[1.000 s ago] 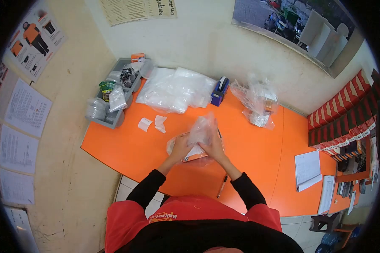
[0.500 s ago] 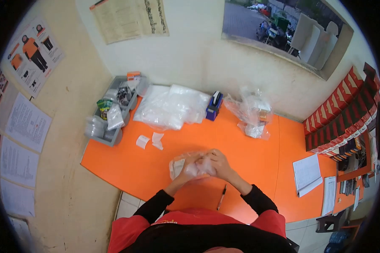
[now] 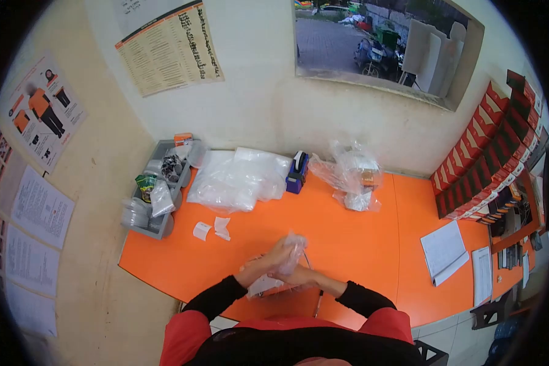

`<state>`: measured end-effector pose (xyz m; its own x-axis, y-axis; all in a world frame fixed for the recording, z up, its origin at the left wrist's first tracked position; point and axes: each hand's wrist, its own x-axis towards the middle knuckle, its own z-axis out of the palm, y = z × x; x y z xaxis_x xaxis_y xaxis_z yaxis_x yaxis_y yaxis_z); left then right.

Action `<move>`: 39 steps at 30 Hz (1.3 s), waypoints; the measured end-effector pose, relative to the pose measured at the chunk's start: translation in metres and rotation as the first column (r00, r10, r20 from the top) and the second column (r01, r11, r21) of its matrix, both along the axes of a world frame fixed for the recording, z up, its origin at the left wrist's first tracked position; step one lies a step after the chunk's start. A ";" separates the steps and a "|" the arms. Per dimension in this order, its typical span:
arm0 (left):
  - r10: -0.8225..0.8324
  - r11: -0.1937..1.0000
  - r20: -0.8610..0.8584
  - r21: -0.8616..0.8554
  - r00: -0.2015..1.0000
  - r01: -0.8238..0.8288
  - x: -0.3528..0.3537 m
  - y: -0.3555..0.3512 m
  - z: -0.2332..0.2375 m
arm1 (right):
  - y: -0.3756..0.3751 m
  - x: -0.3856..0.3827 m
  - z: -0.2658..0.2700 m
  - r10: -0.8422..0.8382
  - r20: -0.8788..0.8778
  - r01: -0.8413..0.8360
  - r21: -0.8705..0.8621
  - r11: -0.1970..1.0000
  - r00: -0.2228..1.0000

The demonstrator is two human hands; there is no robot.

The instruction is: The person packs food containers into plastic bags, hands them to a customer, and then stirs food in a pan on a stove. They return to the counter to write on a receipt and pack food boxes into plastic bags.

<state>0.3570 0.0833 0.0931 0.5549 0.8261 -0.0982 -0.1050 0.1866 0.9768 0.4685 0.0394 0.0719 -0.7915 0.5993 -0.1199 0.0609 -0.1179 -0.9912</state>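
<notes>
Over the near part of the orange table, a clear plastic bag [image 3: 294, 248] is bunched up between my hands. My left hand [image 3: 276, 257] is closed round the gathered plastic, with some of it sticking up past the fingers. Lower and just to the right, my right hand [image 3: 297, 277] is closed on the same bag. More of the bag, with something pale inside, shows beneath my wrists, partly hidden by them. A pen [image 3: 319, 303] lies close by my right forearm.
Two paper slips [image 3: 202, 230] lie left of my hands. Behind them are a stack of plastic bags [image 3: 238, 177], a blue tape dispenser [image 3: 296, 173] and a plastic-wrapped bundle [image 3: 357, 177]. A grey bin [image 3: 158, 226] stands left; an open notebook [image 3: 443, 250] and red boxes [image 3: 470, 152] are right.
My hands have turned: the left is now above the right, and the bunched plastic sticks up from it. The camera view has tilted upward, so the table sits lower.
</notes>
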 end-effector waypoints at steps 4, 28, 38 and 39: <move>0.158 0.793 -0.041 -0.590 0.987 -0.152 0.001 0.030 0.024 | 0.004 -0.001 0.003 -0.102 -0.160 0.098 -0.035 0.995 0.982; 0.019 0.875 -0.564 0.408 0.825 0.259 -0.282 -0.079 0.100 | 0.007 -0.165 0.105 0.184 0.014 -0.185 0.129 0.974 0.983; 0.637 0.771 -0.195 0.161 0.746 -0.616 -0.231 -0.123 -0.069 | 0.028 -0.221 0.031 0.202 -0.019 -0.163 0.520 0.838 0.979; 0.628 0.777 -0.193 0.211 0.754 -0.593 -0.233 -0.122 -0.056 | 0.037 -0.231 0.050 0.203 -0.079 -0.130 0.539 0.833 0.976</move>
<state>0.1244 -0.0390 0.0374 -0.0995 0.9947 -0.0271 0.0860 0.0358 0.9957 0.2380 0.0765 0.1221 -0.8711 0.4000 0.2848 -0.0990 0.4251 -0.8997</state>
